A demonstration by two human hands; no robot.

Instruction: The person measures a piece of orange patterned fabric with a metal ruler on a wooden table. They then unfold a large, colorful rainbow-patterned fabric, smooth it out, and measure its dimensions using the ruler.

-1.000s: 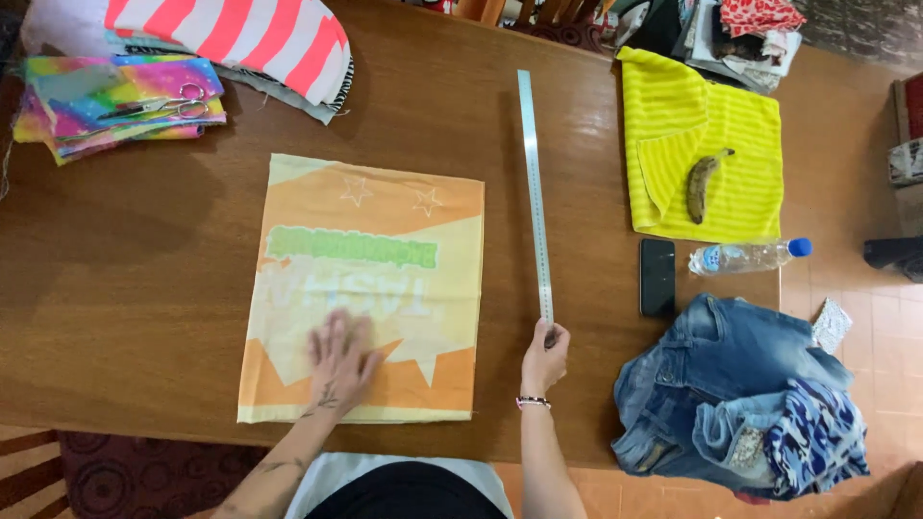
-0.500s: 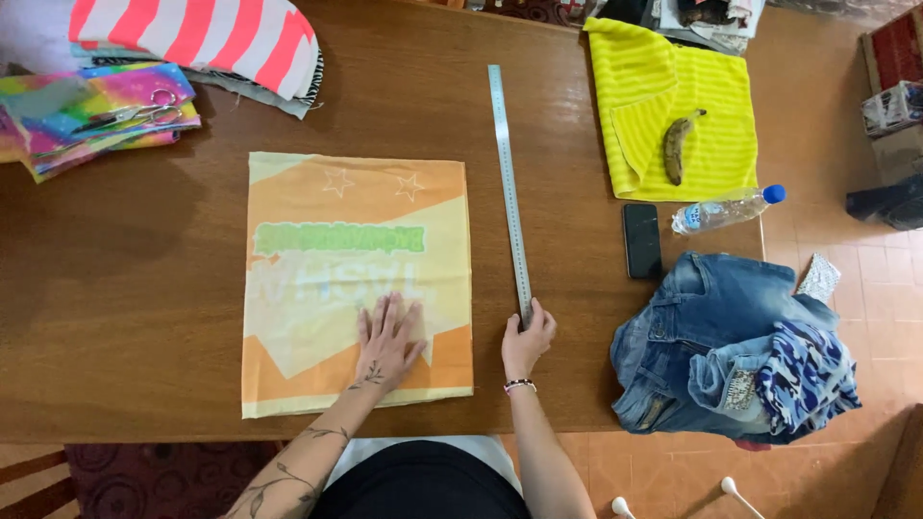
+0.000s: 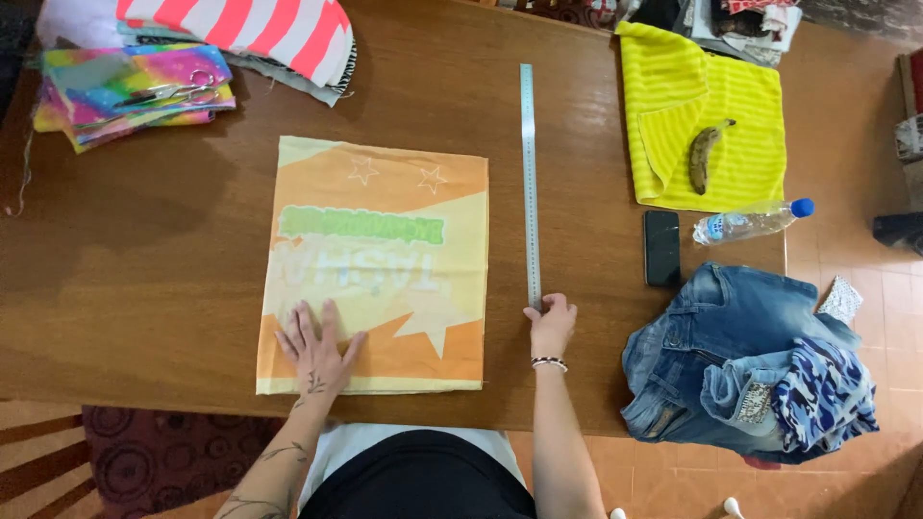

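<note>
Head view: our left hand (image 3: 315, 352) presses flat, fingers spread, pinning the orange-and-yellow printed cloth (image 3: 380, 259) smooth, while our right hand (image 3: 552, 325) pinches the metal ruler (image 3: 530, 183) end alongside.

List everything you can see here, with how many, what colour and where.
fabric panel: one, orange and pale yellow, flat at table centre
metal ruler: one, silver, lying right of the panel
rainbow fabric stack: one, multicoloured, far left, scissors on top
striped cloth: one, pink and white, far edge
yellow cloth: one, far right
banana: one, browned, on the yellow cloth
water bottle: one, clear with blue cap, lying right
phone: one, black, beside the bottle
denim pile: one, blue, right near edge
table: one, brown wood
left hand: flat on the panel's near part
right hand: on the ruler's near end
</note>
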